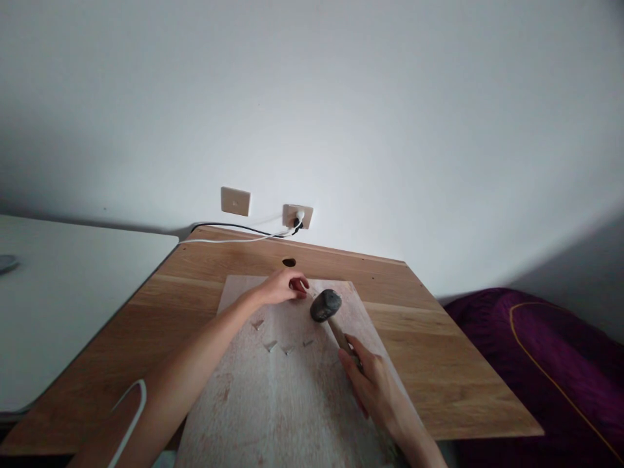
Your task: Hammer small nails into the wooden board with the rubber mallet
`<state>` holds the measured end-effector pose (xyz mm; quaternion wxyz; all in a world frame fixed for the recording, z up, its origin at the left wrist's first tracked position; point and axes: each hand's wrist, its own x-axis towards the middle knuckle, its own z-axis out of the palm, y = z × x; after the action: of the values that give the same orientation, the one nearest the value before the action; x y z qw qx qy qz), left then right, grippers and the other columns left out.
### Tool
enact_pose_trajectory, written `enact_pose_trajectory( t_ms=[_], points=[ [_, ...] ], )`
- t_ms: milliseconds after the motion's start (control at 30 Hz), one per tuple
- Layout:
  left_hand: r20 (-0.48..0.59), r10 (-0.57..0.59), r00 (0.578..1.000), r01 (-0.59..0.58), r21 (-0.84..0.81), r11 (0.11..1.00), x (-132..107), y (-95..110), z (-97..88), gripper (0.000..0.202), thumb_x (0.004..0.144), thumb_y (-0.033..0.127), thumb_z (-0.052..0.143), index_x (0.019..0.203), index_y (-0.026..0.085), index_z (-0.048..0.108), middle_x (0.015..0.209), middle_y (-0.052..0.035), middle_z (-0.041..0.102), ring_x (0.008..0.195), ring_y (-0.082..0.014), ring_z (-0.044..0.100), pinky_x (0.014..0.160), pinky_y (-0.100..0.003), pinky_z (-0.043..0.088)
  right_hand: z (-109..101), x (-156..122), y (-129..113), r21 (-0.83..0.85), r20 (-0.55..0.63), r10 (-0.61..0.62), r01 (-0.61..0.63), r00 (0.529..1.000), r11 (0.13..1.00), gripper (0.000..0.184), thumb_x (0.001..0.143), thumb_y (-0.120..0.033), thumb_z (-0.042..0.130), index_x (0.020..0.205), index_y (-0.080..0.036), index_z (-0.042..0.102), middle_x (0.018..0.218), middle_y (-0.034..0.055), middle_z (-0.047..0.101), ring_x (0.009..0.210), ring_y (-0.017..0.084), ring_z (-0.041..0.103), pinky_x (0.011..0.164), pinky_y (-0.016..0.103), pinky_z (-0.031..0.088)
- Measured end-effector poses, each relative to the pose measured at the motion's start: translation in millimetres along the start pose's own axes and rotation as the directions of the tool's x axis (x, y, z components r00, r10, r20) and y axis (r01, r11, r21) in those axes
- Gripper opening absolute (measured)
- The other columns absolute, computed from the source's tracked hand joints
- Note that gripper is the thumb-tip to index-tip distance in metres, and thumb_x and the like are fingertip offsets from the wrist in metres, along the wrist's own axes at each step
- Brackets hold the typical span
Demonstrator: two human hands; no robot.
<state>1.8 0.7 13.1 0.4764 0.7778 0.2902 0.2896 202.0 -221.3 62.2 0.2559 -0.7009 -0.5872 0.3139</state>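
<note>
A pale, worn board (pixel 273 403) lies on a wooden table (pixel 439 364). My right hand (pixel 370 383) is closed round the wooden handle of a hammer (pixel 325 305), whose dark head hangs just above the board's far end. My left hand (pixel 285 287) rests at the far end of the board, fingers pinched together right beside the hammer head; whatever they pinch is too small to make out. Several nails (pixel 287 348) stand in a short row in the board between my hands.
A white table (pixel 58 305) adjoins on the left. On the wall behind are a switch plate (pixel 236 201) and a socket (pixel 297 216) with a white and a black cable. A purple cushion (pixel 536 364) lies to the right. A white cord (pixel 129 409) crosses my left forearm.
</note>
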Motion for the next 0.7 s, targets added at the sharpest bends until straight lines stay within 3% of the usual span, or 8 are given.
enact_pose_trajectory(
  t_ms=[133, 300, 400, 567, 700],
  points=[
    [0.036, -0.016, 0.999, 0.018, -0.039, 0.999, 0.3, -1.0, 0.1, 0.031, 0.076, 0.033, 0.08, 0.1, 0.014, 0.072, 0.086, -0.0077, 0.076, 0.077, -0.0191, 0.069, 0.067, -0.027, 0.05, 1.1, 3.4, -2.1, 0.084, 0.03, -0.002, -0.001, 1.0, 0.996, 0.055, 0.099, -0.054, 0.042, 0.132, -0.014, 0.06, 0.064, -0.0026, 0.057, 0.038, 0.012, 0.051, 0.033, 0.022, 0.038],
    [-0.102, 0.07, 0.992, -0.079, -0.088, 0.993, 4.0, -3.0, -1.8, 0.04, 0.089, 0.054, 0.067, 0.096, 0.015, 0.071, 0.085, -0.0052, 0.071, 0.079, -0.0162, 0.065, 0.073, -0.027, 0.049, 1.3, 19.7, -18.2, 0.09, -0.012, -0.092, 0.093, 0.996, 0.992, 0.055, 0.1, -0.054, 0.042, 0.135, -0.014, 0.056, 0.064, -0.0036, 0.058, 0.038, 0.012, 0.053, 0.035, 0.02, 0.039],
    [-0.159, 0.067, 0.985, -0.086, -0.113, 0.99, 5.7, -4.9, -4.0, 0.045, 0.092, 0.059, 0.061, 0.093, 0.015, 0.071, 0.083, -0.0041, 0.069, 0.078, -0.0158, 0.063, 0.073, -0.027, 0.048, 2.7, 32.7, -26.2, 0.052, 0.019, -0.143, 0.142, 0.989, 0.988, 0.051, 0.101, -0.05, 0.042, 0.133, -0.014, 0.058, 0.063, -0.0015, 0.061, 0.038, 0.012, 0.053, 0.036, 0.021, 0.039],
    [-0.219, 0.024, 0.975, -0.064, -0.175, 0.982, 6.3, -9.6, -3.7, 0.043, 0.089, 0.057, 0.066, 0.095, 0.015, 0.07, 0.087, -0.0059, 0.071, 0.079, -0.0174, 0.066, 0.074, -0.029, 0.051, 8.7, 43.7, -24.3, 0.01, 0.044, -0.135, 0.134, 0.99, 0.991, 0.047, 0.1, -0.048, 0.041, 0.126, -0.014, 0.062, 0.057, -0.0019, 0.059, 0.035, 0.013, 0.051, 0.034, 0.023, 0.037],
    [-0.304, 0.027, 0.952, -0.085, -0.181, 0.98, 8.0, -9.3, -2.7, 0.031, 0.089, 0.045, 0.067, 0.094, 0.015, 0.068, 0.086, -0.0057, 0.071, 0.073, -0.0154, 0.065, 0.071, -0.028, 0.052, 11.2, 41.1, -20.9, 0.018, 0.045, -0.124, 0.123, 0.991, 0.992, 0.049, 0.1, -0.049, 0.04, 0.128, -0.013, 0.06, 0.058, -0.0019, 0.06, 0.035, 0.014, 0.053, 0.032, 0.023, 0.037]
  ],
)
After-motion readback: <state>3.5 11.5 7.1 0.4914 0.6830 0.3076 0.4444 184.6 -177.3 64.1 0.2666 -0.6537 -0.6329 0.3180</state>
